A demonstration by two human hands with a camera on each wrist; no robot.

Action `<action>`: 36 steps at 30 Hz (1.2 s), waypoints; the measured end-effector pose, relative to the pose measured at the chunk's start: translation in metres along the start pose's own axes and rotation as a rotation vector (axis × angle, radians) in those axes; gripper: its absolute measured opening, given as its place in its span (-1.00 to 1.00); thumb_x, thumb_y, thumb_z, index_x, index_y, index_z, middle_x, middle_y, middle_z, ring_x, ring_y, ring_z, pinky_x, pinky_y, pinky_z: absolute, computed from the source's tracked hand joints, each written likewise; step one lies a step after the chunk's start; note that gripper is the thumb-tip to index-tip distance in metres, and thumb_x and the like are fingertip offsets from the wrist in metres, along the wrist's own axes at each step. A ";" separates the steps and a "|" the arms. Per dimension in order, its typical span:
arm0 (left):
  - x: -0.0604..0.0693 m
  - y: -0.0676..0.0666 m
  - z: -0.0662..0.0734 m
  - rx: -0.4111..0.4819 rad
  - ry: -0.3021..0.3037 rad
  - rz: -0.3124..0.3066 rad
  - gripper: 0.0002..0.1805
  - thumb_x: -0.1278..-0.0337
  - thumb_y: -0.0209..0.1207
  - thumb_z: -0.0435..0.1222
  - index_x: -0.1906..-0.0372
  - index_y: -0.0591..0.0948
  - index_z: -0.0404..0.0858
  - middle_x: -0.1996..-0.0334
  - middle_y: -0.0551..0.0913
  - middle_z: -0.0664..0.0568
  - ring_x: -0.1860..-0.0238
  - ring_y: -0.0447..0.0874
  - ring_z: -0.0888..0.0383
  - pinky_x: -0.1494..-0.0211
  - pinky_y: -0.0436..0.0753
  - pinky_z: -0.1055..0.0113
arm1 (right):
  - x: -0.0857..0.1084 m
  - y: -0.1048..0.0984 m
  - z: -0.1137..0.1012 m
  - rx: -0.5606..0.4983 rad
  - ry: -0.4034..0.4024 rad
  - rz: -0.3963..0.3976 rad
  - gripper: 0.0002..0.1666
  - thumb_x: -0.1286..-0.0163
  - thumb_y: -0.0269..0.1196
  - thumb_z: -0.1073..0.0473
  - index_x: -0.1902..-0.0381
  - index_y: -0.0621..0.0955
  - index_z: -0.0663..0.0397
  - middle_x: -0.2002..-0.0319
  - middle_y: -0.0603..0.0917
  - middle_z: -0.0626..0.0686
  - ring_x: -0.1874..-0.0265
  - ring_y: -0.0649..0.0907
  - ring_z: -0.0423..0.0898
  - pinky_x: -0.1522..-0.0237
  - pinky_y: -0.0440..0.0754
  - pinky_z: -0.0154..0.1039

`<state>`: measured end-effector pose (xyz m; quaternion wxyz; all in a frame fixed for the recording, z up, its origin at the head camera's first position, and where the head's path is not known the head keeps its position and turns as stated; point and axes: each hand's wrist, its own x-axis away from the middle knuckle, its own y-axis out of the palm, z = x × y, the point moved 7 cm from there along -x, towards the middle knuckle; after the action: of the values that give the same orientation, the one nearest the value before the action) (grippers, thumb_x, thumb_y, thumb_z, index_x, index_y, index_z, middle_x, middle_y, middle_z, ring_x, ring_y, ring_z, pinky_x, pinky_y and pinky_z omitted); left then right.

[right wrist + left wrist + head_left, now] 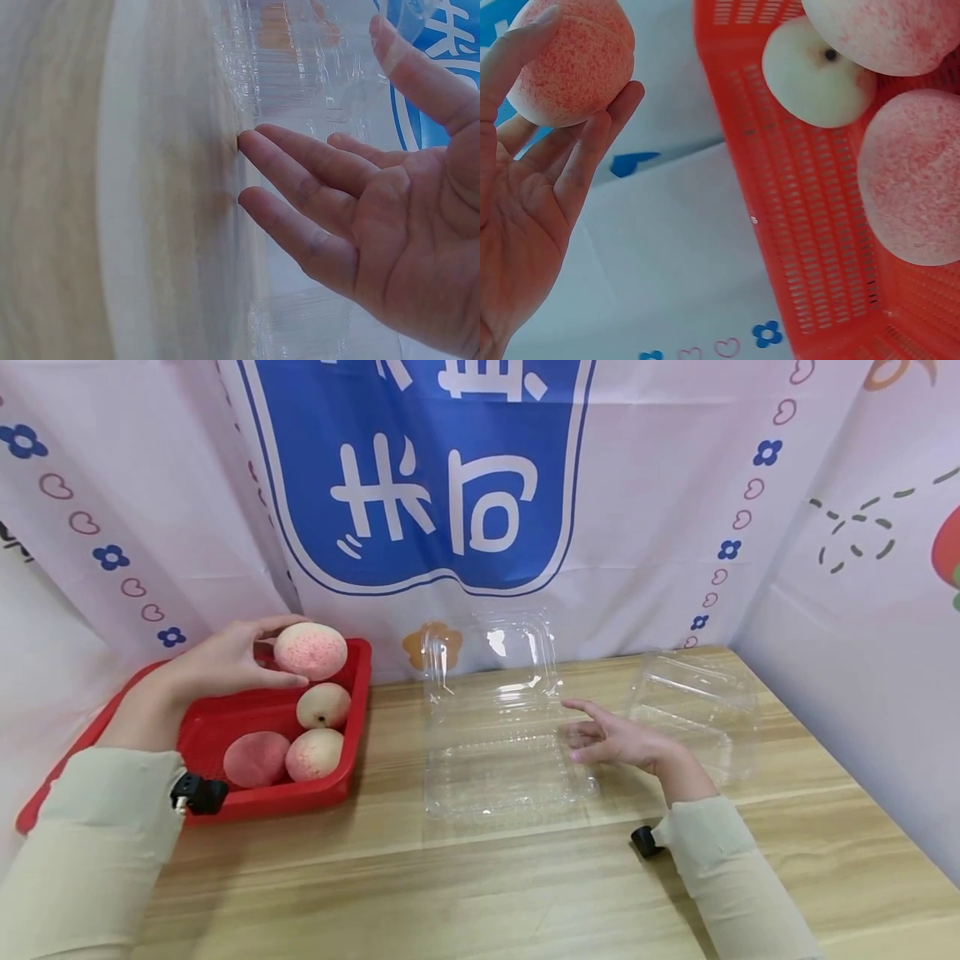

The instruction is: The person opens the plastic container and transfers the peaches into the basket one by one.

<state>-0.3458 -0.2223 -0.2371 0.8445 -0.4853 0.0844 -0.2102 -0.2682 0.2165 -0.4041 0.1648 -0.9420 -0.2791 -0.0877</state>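
Note:
My left hand (pixel 225 664) grips a pink-speckled peach (pixel 311 651) above the right back part of a red basket (pixel 360 693). In the left wrist view, thumb and fingers curl round this peach (pixel 577 67). Several more peaches lie in the basket, among them a pale one (pixel 323 706) with a dark spot and a redder one (pixel 257 760). My right hand (pixel 622 742) is at the right side of an opened clear plastic clamshell box (pixel 495 777), its fingers spread and relaxed. Whether the fingertips touch the box I cannot tell.
A second clear plastic box (pixel 690 718) sits right of my right hand. All stand on a wooden table (pixel 487 893). Behind the table hangs a printed cloth (pixel 645 527), with the first box's raised lid (pixel 487 652) close to it.

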 end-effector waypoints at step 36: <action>-0.014 0.001 -0.082 -0.004 -0.159 0.021 0.04 0.04 0.43 0.10 -0.53 0.21 -0.09 -0.28 0.46 -0.26 -0.18 0.50 -0.16 -0.07 0.71 -0.03 | 0.017 -0.004 0.003 0.000 0.003 -0.009 0.12 -0.37 0.28 0.24 -0.61 -0.20 -0.05 -0.53 0.12 0.35 -0.47 0.23 0.34 -0.45 0.24 0.25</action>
<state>-0.3862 -0.2800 -0.2806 0.8497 -0.5013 0.0227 -0.1619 -0.2565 0.2290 -0.4017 0.1649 -0.9405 -0.2831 -0.0898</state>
